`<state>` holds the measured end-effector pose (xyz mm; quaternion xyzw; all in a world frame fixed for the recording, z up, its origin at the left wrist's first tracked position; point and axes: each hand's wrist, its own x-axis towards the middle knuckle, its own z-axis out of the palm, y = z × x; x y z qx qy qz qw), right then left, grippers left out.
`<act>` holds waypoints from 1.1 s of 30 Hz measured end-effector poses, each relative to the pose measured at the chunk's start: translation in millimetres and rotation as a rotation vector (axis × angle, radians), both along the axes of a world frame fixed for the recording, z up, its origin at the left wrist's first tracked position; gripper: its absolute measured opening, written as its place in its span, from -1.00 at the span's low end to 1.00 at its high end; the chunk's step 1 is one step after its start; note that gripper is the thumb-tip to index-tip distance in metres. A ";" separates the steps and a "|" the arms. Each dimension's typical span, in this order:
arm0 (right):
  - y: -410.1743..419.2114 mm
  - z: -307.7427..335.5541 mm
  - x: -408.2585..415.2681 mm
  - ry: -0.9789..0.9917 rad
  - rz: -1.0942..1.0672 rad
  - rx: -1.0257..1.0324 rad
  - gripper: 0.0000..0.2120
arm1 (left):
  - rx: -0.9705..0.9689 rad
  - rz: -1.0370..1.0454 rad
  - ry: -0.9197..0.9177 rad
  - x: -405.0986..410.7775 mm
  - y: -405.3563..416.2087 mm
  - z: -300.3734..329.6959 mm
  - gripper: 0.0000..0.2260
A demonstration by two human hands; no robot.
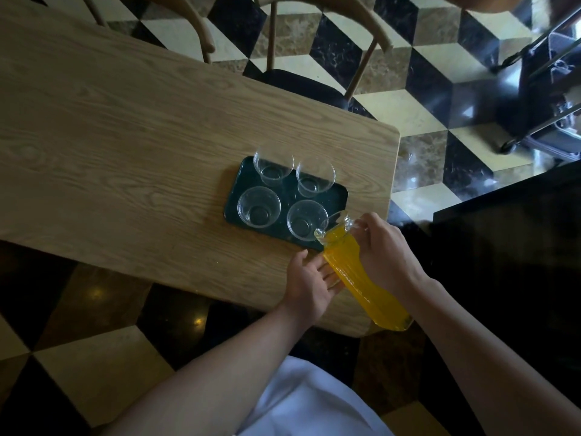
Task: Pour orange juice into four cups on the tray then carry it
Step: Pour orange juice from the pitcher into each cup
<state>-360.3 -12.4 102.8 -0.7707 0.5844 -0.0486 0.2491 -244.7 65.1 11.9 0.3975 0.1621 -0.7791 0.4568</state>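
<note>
A dark green tray (232, 196) lies on the wooden table (125, 136) near its right end. Several clear cups stand on it, all with no juice inside: back left (273, 166), back right (315, 177), front left (258, 206), front right (305, 220). A glass carafe of orange juice (361, 278) is tilted, its spout over the rim of the front right cup. My right hand (383, 247) grips the carafe's handle at the neck. My left hand (309, 280) supports the carafe's body from the left side, fingers spread against it.
A wooden chair with a dark seat (301, 84) stands at the table's far side. A black metal cart (547, 99) is at the right. A dark counter (509, 221) lies right of the table. The floor has a checkered cube pattern.
</note>
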 end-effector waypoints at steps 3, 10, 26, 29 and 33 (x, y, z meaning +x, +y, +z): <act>-0.7 1.9 0.8 0.015 0.016 -0.008 -0.78 | -0.004 0.000 0.003 0.0 0.1 -0.1 -0.49; -2.3 7.4 5.1 0.028 0.020 0.014 -0.76 | 0.008 0.016 0.041 0.3 -0.4 -1.7 -0.51; -7.3 11.3 11.5 0.067 0.031 0.019 -0.80 | -0.017 0.003 0.048 3.6 0.8 -1.8 -0.50; -7.9 12.1 12.1 0.073 0.038 0.018 -0.80 | -0.018 0.005 0.064 4.5 0.0 -2.7 -0.49; -8.8 13.8 13.9 0.073 0.036 0.019 -0.79 | -0.013 0.014 0.078 5.6 -1.0 -3.2 -0.50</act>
